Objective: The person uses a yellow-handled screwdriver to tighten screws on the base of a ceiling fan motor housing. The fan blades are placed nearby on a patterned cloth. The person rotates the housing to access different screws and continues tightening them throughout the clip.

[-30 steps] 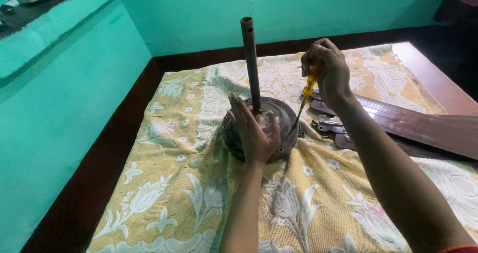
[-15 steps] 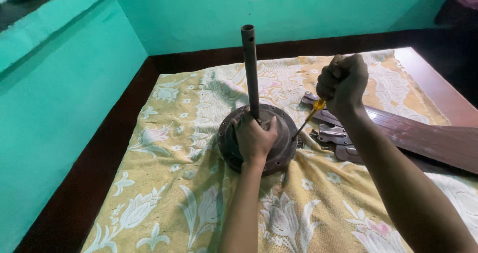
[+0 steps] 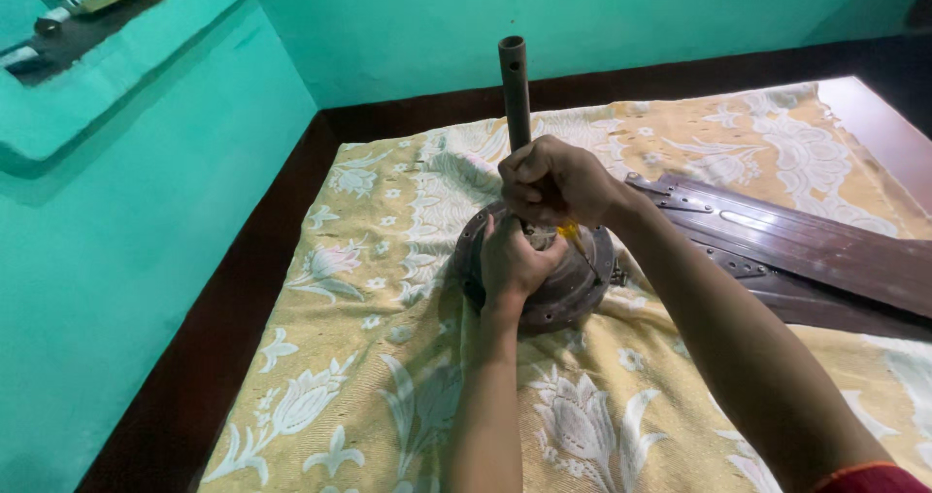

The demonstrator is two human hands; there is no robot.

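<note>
Change since earlier frame: my right hand (image 3: 555, 182) has come in from the right side of the housing to its centre, beside the rod; the screwdriver (image 3: 570, 233) now stands steeper and is mostly hidden under my fist. My left hand stayed on the housing.

Left hand (image 3: 513, 260): fingers curled over the near top of the motor housing (image 3: 553, 289), pressing down to steady it. Wrapped partly around the hub; holding nothing loose.

Right hand: closed in a fist round the yellow screwdriver handle, only a short yellow stretch showing below the fist. Where the tip sits I cannot tell.

Location of work piece: round brown metal housing, middle of the bed, resting on the yellow flowered bedspread (image 3: 408, 377). Upright rod (image 3: 515, 85) rises from its centre.

Handling, housing (judgement): cast metal, probably heavy, rigid; sinks a little into the soft cloth, so it may rock. Best held by the rim or flat on top, as now. Rod gives a stiff grip for tilting.

Handling, screwdriver (judgement): light, smooth plastic handle; needs a full grip to avoid slipping.

Surroundings: dark brown fan blades (image 3: 806, 250) with metal brackets lie just to the right, near the housing. Green wall (image 3: 146, 212) left and far.
</note>
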